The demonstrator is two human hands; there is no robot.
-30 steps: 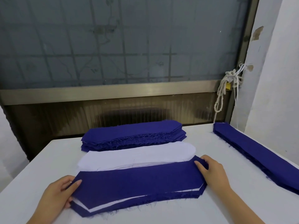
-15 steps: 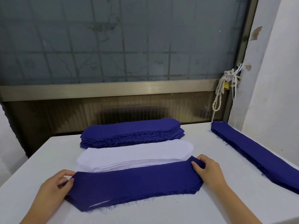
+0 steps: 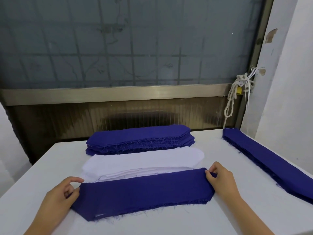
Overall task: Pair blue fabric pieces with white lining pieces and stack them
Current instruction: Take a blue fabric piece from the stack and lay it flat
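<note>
Looked like small garment workshop: white bench point(image 3: 50, 167) carried stacks of cut blue fabric pieces point(image 3: 140, 138) and white lining pieces point(image 3: 142, 160); frayed raw edges, bare chipped wall point(image 3: 288, 82), grimy barred window point(image 3: 118, 43) behind.

A white table point(image 3: 50, 167) stands before a grimy window point(image 3: 127, 44), with knotted rope point(image 3: 237, 89) hanging at its right frame.

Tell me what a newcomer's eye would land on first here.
The long blue fabric piece at the near edge of the white table, held at its ends by the left hand and right hand. Behind it lies a white lining stack, then a blue stack. Another blue stack runs along the right side.
</note>
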